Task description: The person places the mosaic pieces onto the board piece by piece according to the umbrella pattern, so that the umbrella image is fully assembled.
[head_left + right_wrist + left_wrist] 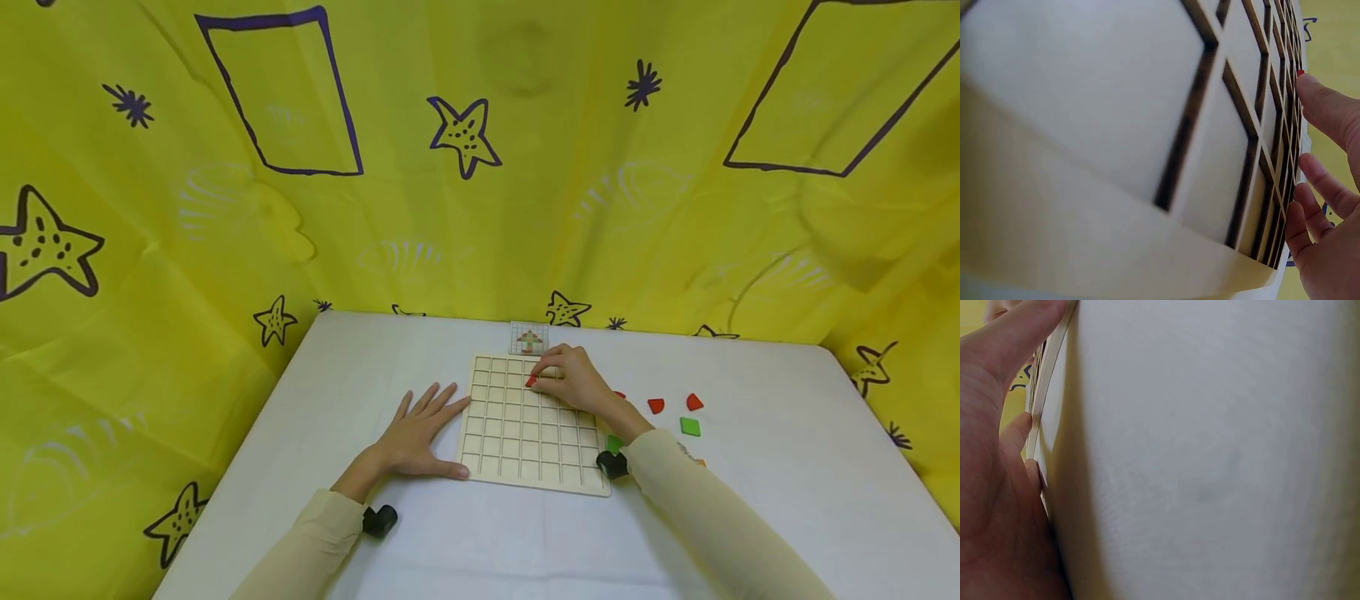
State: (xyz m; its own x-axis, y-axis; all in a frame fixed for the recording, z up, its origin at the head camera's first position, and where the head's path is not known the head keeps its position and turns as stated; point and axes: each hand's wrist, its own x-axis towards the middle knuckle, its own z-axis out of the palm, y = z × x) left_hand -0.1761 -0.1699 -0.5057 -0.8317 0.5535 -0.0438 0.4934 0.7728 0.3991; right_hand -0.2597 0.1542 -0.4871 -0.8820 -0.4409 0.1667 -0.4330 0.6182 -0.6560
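Note:
A pale wooden board (519, 433) with a grid of square recesses lies on the white table. My right hand (576, 379) pinches a small red piece (531, 381) over the board's far rows; in the right wrist view only a sliver of the red piece (1300, 72) shows by the thumb. Fingers spread, my left hand (416, 433) lies flat at the board's left side, thumb and a fingertip touching its edge. The left wrist view shows that hand (997, 456) against the board's edge (1054, 350). Behind the board sits a small pattern card (529, 338).
Right of the board lie red quarter-round pieces (694, 402), a green piece (690, 427) and another green piece (615, 443) beside the right wrist. An orange piece is partly hidden by the sleeve. A yellow curtain (525, 225) hangs behind the table.

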